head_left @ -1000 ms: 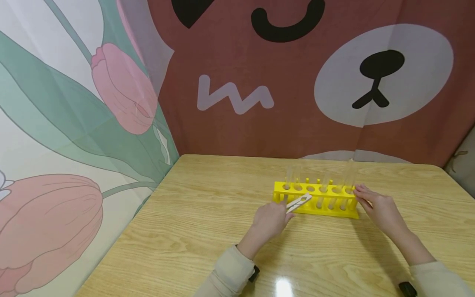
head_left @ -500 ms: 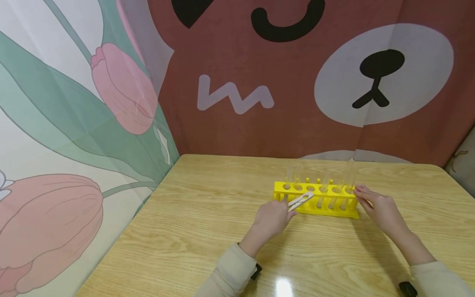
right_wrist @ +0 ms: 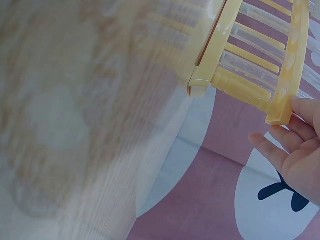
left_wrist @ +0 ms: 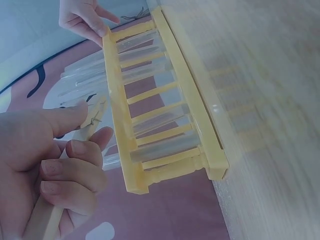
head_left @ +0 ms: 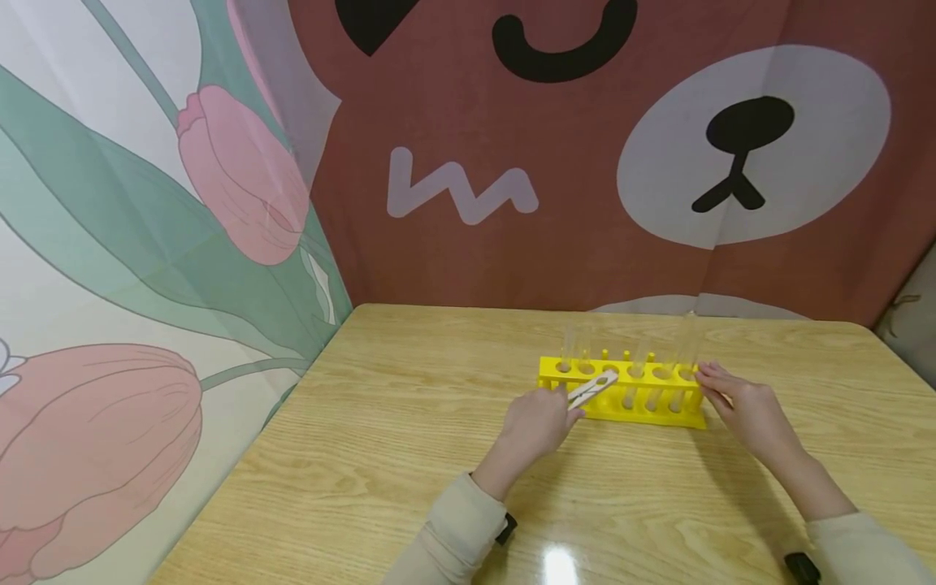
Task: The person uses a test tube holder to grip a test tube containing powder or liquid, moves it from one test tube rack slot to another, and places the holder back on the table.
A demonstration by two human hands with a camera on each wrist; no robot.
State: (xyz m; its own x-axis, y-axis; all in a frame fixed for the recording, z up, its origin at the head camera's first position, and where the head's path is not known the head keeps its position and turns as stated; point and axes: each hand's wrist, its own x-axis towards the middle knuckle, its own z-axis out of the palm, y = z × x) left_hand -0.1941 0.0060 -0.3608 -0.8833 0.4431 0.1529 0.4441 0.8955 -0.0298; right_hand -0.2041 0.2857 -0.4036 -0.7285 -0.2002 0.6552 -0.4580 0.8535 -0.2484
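Observation:
A yellow test tube rack [head_left: 621, 418] stands on the table, holding several clear test tubes [head_left: 690, 337] upright. In my left hand [head_left: 535, 422] I grip a wooden test tube clamp [head_left: 594, 389]. Its head lies in front of the rack's top bar, near the third hole from the left. The left wrist view shows my fingers curled round the handle of the clamp [left_wrist: 46, 215], with its head beside the rack's top bar [left_wrist: 116, 90]. My right hand [head_left: 753, 414] pinches the top right corner of the rack [right_wrist: 281, 112].
The wood-grain table [head_left: 409, 422] ends at a hanging cloth [head_left: 468, 268] with a brown bear print. A tulip-print cloth [head_left: 241, 187] hangs on the left. Tube tops stick up well above the rack.
My left hand has shifted slightly up and to the right, bringing the clamp's head up to the rack's top bar. The right hand and rack have hardly moved.

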